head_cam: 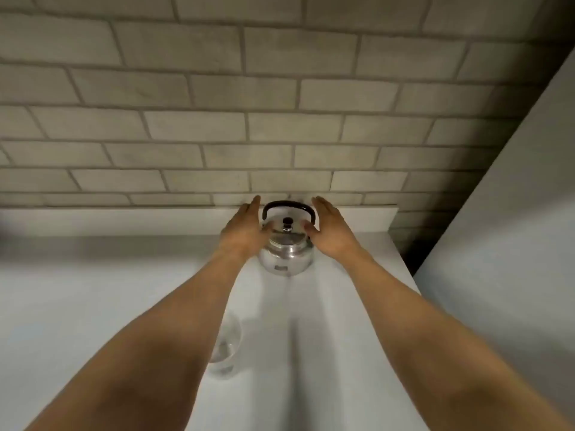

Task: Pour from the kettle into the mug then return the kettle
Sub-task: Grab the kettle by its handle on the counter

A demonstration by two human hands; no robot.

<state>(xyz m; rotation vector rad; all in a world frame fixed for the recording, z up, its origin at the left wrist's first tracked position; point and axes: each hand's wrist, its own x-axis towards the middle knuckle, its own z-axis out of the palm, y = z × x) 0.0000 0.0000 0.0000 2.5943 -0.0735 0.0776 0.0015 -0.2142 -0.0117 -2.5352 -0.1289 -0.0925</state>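
A shiny steel kettle (pixel 286 256) with a black arched handle and a black lid knob stands upright on the white counter (pixel 93 290), close to the back wall. My left hand (pixel 245 228) is flat against its left side and my right hand (pixel 331 227) against its right side, fingers stretched forward and apart. Neither hand is closed around the handle. A clear glass mug (pixel 225 346) stands nearer to me on the counter, mostly hidden behind my left forearm.
A grey brick-tiled wall (pixel 280 119) rises right behind the kettle above a low white ledge. The counter ends on the right, where a tall pale panel (pixel 513 244) stands, with a dark gap between them.
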